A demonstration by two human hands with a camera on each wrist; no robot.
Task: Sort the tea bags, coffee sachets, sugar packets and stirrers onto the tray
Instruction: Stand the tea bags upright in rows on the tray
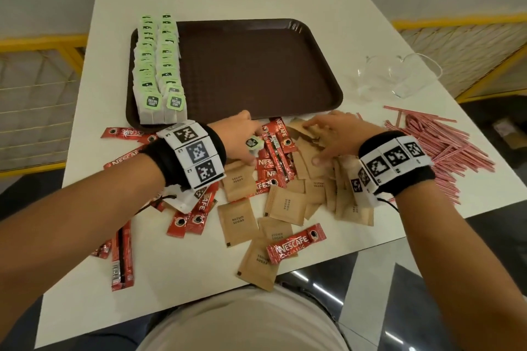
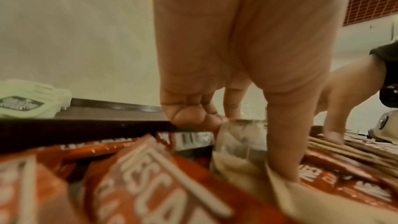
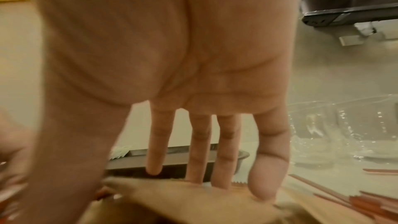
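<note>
My left hand [image 1: 242, 138] reaches into the mixed pile just in front of the brown tray [image 1: 256, 65]. It pinches a tea bag [image 2: 237, 149] between thumb and curled fingers; the bag's green tag [image 1: 252, 143] shows beside the hand. My right hand [image 1: 332, 137] lies with straight, spread fingers [image 3: 197, 159] pressed on brown sugar packets [image 3: 193, 197]. Two rows of green-tagged tea bags [image 1: 159, 65] stand along the tray's left side. Red coffee sachets [image 1: 296, 242] and sugar packets [image 1: 236, 219] lie scattered on the white table.
A heap of pink stirrers [image 1: 439, 145] lies at the right of the table. A clear plastic container [image 1: 399, 77] sits behind them, right of the tray. Some sachets and packets overhang the table's near edge [image 1: 199, 302]. Yellow railings flank both sides.
</note>
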